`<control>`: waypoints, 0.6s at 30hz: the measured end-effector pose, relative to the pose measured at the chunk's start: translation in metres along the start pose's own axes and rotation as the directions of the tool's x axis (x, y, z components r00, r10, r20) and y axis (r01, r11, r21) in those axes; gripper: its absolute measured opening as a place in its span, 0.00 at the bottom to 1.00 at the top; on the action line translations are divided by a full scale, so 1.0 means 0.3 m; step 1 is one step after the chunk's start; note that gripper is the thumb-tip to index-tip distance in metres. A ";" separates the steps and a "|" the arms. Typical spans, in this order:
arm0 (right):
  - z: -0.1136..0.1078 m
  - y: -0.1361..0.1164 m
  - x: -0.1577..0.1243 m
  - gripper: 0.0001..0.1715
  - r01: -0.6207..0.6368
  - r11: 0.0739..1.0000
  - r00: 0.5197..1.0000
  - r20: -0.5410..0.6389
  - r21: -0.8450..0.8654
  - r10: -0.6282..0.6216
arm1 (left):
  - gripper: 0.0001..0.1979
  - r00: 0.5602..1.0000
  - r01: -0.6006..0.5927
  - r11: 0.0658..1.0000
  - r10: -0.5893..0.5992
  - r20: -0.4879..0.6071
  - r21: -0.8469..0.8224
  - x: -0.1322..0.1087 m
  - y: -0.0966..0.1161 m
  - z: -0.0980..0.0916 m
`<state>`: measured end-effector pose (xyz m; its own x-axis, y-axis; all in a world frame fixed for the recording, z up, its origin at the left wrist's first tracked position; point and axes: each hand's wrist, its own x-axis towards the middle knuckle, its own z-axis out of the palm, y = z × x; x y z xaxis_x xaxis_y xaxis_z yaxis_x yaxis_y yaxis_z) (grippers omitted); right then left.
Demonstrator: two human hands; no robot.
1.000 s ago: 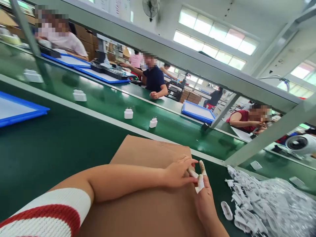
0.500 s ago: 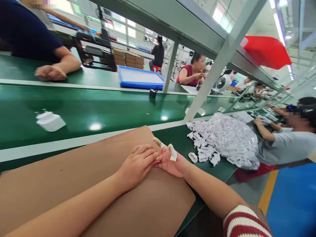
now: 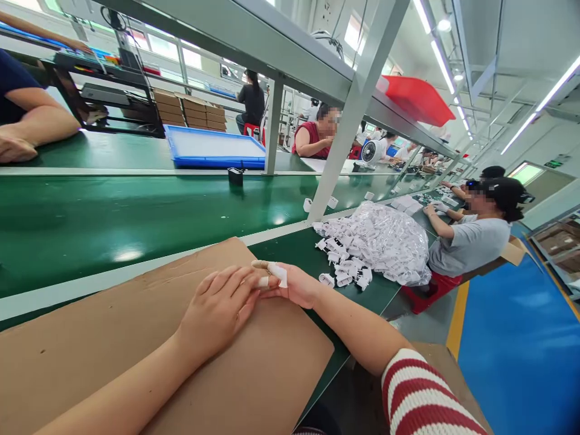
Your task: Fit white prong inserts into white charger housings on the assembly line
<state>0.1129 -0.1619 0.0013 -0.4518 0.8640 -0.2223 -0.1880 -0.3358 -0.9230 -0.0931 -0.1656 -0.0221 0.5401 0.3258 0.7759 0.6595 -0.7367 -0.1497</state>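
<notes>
Far left: one co-worker's forearm [image 3: 31,124] lies on the far tabletop. One blue tray [image 3: 212,162] with one white sheet in it. One small black box [image 3: 235,176] at the far edge of the green belt [image 3: 136,211].

Near side: one brown cardboard sheet [image 3: 113,350] flat on the green tabletop [image 3: 312,254], both hands over it.
- The left hand [image 3: 217,311] has its fingers together, tips laid over the other hand's fingers; can't tell if it grips.
- The right hand [image 3: 296,285] has its fingers straight, side by side, and holds nothing.
- Two white finger wraps [image 3: 277,273] sit on the right hand's fingers near the tips, one partly under the left fingertips.

Further right:
- One heap of small white parts [image 3: 376,238] in clear bags, near the right hand but apart.
- One red bin [image 3: 417,99] on the upper shelf, contents hidden.
- One person in grey [image 3: 471,241] seated far right.
</notes>
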 end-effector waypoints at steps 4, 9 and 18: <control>-0.071 -0.025 -0.001 0.26 0.106 0.915 0.928 -0.292 -0.390 -0.232 | 0.21 0.996 0.090 0.996 -0.090 -0.028 0.013 -0.016 -0.011 0.011; -0.289 -0.199 -0.045 0.28 -0.498 0.100 0.738 -0.482 -0.861 -0.473 | 0.23 0.996 0.077 0.995 -0.080 -0.039 -0.055 -0.022 -0.007 0.027; -0.551 -0.446 -0.147 0.23 -0.748 -0.348 0.661 -0.679 -0.565 -0.320 | 0.15 0.996 0.087 0.987 -0.091 -0.019 -0.136 -0.029 -0.008 0.040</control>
<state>0.3021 -0.0931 0.0828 0.3536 0.9331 -0.0649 0.8959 -0.3179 0.3102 -0.0930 -0.1595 -0.0358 0.4681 0.3800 0.7978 0.6272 -0.7789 0.0031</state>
